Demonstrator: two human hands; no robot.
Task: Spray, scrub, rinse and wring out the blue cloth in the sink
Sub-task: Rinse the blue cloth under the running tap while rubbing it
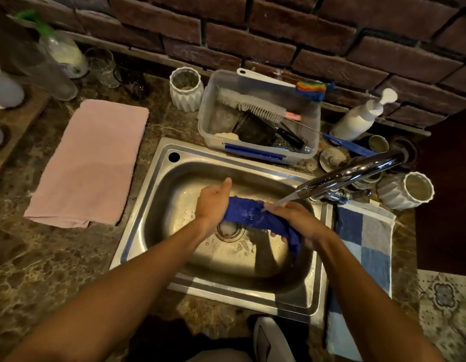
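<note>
Head view looks down on a stone-patterned surface with a steel sink set into it; at 9 o'clock of the basin lies a folded pink towel, at 3 o'clock a blue-and-grey checked towel, and at 12 o'clock a clear plastic tub of brushes. The chrome faucet reaches in from 2 o'clock, and a thin stream of water falls from it onto the blue cloth. That cloth is bunched into a rope held above the drain, its long axis running from 9 to 4 o'clock between the hands, with a loose tail hanging down past the right one. The left hand has its fingers curled round the 9 o'clock end, thumb raised toward 12. The right hand grips the 3 o'clock end, fingers wrapped under the fabric. Both hands hold the cloth equally close, so a wringing twist would turn about that axis, each wrist rolling the opposite way. No brand, label or writing can be read anywhere.
</note>
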